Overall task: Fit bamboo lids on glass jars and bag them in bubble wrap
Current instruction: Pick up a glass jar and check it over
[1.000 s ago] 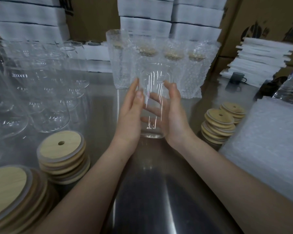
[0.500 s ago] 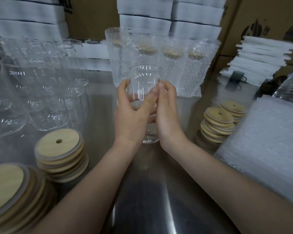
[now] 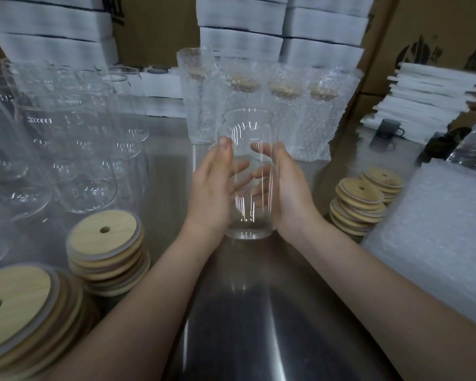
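Centre, near: one glass jar (image 3: 247,125) held upright between the two bare hands, its mouth uppermost and uncovered; whether its base touches the steel desk (image 3: 231,312) cannot be told. Left grip (image 3: 212,193): closed round the jar's left side, thumb (image 3: 226,144) pressed on the near face, the fingers wrapped behind and visible through the glass. Right grip (image 3: 290,193): closed round the jar's right side, palm against the wall, fingers likewise seen through the glass.

Left, near: two stacks of bamboo lids (image 3: 105,237), each lid with a small hole and a pale ring round its edge; one stack lies at the frame's left corner. Left, farther: a crowd of empty glasses (image 3: 66,149) standing close together. Right of the hands: two smaller lid stacks (image 3: 359,200), just beside a pile of bubble wrap bags (image 3: 437,237).

Far centre, behind the held jar: a row of wrapped jars (image 3: 285,114), upright in bubble wrap with lids fitted. Behind them: white boxes (image 3: 239,42) and brown cartons (image 3: 437,31). Far right: stacked white sheets (image 3: 429,97) and a dark mug (image 3: 388,129)
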The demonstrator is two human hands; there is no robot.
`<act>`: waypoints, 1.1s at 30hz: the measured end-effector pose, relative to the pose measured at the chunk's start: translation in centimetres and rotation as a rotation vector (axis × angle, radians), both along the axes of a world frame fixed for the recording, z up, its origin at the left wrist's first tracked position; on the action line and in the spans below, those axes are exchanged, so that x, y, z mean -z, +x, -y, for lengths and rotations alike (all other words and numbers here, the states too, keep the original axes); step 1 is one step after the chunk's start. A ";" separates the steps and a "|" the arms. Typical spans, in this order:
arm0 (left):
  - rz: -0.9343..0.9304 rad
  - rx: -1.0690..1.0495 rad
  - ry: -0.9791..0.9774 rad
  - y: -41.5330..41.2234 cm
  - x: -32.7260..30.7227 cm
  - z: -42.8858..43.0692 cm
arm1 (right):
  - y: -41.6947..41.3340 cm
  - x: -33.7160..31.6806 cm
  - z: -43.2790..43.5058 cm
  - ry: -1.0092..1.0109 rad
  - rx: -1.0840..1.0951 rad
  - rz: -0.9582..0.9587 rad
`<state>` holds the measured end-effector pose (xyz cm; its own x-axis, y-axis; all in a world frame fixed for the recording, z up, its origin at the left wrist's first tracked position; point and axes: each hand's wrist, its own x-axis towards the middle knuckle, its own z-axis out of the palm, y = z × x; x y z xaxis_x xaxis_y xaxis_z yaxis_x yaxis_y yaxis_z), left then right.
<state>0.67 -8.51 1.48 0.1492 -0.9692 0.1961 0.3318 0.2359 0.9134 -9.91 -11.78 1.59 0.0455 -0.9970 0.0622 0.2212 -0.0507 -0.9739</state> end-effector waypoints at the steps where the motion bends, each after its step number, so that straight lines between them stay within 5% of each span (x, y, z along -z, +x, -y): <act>1: 0.025 0.015 0.007 0.1 0.2 0.1 | -0.1 0.0 0.0 0.005 -0.012 -0.009; 11: 0.062 -0.122 -0.202 1.0 0.5 0.7 | 0.1 0.1 -0.4 0.087 -0.333 0.243; 16: 0.072 -0.165 -0.163 0.3 -0.1 0.3 | 0.3 0.1 -0.4 0.036 -0.200 0.111; 22: 0.337 -0.186 -0.098 -1.2 0.1 -0.8 | 1.5 0.2 -0.9 -0.134 0.004 -0.049; 33: 0.195 -0.208 -0.064 -0.7 -0.1 -0.7 | 0.8 -0.1 0.0 -0.052 0.066 -0.073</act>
<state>0.00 -7.80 1.61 0.2973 -0.9063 0.3003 0.0901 0.3398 0.9362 -9.11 -11.76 1.65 -0.0140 -0.9935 0.1129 0.1439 -0.1138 -0.9830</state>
